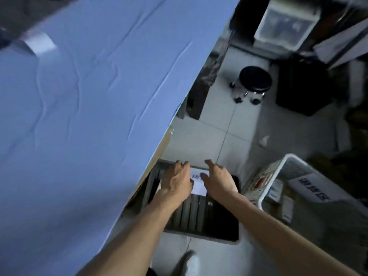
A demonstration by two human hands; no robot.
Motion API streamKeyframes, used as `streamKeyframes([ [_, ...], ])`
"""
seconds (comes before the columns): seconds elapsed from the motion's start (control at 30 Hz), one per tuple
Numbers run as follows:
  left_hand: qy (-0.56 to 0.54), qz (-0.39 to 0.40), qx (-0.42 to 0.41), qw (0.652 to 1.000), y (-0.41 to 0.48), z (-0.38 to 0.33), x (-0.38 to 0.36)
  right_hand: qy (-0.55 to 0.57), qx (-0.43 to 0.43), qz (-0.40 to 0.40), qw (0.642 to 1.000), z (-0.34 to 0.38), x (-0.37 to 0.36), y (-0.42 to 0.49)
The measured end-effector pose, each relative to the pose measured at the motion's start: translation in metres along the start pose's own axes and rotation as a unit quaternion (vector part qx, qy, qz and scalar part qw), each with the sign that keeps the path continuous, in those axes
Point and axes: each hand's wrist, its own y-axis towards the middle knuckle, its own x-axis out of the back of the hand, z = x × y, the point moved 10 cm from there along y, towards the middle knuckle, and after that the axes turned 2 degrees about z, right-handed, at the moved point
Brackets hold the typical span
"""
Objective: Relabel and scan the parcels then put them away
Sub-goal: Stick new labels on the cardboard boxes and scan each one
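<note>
Left hand gripping twelve o'clock rim of dark grey slatted plastic crate, right hand spread open over white paper label

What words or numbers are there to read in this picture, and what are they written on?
On the white label in the dark crate: dark marks, too blurred to read.
On the white sign lying on the white basket: large dark characters, too blurred to read.
On the small boxes in the basket: bluish print, too small to read.
No other text shows.
</note>
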Motion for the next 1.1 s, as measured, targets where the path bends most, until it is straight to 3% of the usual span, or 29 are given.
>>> streamKeyframes([
  [0.23,0.124,-0.146,-0.077,0.978,-0.073,-0.092,0.188,-0.05,0.063,-0.1,0.992,0.089,0.179,-0.061],
  [0.47,0.101,-0.253,-0.02,0.962,-0.171,-0.051,0.319,-0.124,0.179,-0.126,0.968,0.221,0.239,-0.102],
  [0.63,0.031,-0.326,0.131,0.936,-0.3,0.081,0.348,-0.2,0.345,-0.064,0.915,0.379,0.164,-0.174],
  [0.8,-0.026,-0.38,0.32,0.867,-0.488,0.228,0.3,-0.234,0.537,0.034,0.81,0.515,0.031,-0.327],
  [1.0,-0.121,-0.372,0.513,0.764,-0.705,0.33,0.17,-0.245,0.664,0.168,0.686,0.572,-0.104,-0.514],
  [1.1,-0.149,-0.359,0.566,0.727,-0.787,0.349,0.113,-0.248,0.69,0.202,0.65,0.583,-0.155,-0.585],
])
